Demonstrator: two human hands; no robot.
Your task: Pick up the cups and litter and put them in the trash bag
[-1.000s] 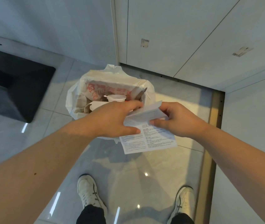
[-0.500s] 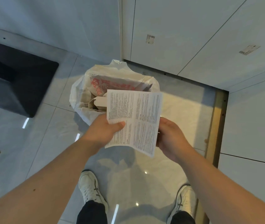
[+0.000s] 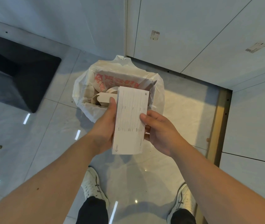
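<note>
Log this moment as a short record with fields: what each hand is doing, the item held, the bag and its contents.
left hand: grips the left edge of the folded paper
right hand: thumb on the paper's right edge, fingers behind
folded paper: printed sheet, held above the bag's near rim, not yet dropped
trash bag: white plastic, open, standing on the tiled floor
bag contents: brown paper bag with red print, a small carton

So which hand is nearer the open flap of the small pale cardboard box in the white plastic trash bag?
Left. The left hand has fingertips right beside the cardboard box's flap; the right hand is across the folded printed paper sheet, lower and farther away.
</note>
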